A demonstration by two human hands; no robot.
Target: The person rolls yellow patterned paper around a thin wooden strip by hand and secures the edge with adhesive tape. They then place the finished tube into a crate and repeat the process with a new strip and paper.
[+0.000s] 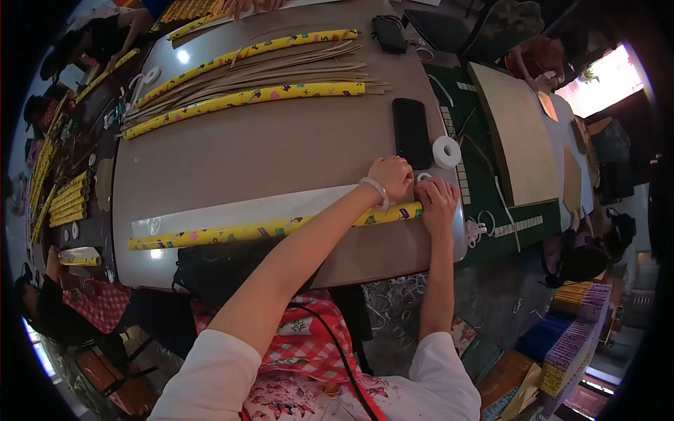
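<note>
A yellow patterned paper roll [232, 236] lies across the near side of the table, with a long white sheet [246, 210] just behind it. My right hand [439, 196] is closed over the roll's right end, its fingers bent. Beside it, my left hand [393, 177], with a pale bracelet at the wrist, is closed above the sheet's right end; its fingertips are hidden. Part of a small white curved thing [423, 177] shows between the hands, too little to name. A black phone [412, 132] and a white tape roll [446, 152] lie just beyond them.
Two more yellow rolls [246, 105] and a bundle of thin brown strips [281, 76] lie farther back. A black case [389, 34] is at the far edge. White loops [476, 230] hang by the right corner. Other people sit at neighbouring tables, left and right.
</note>
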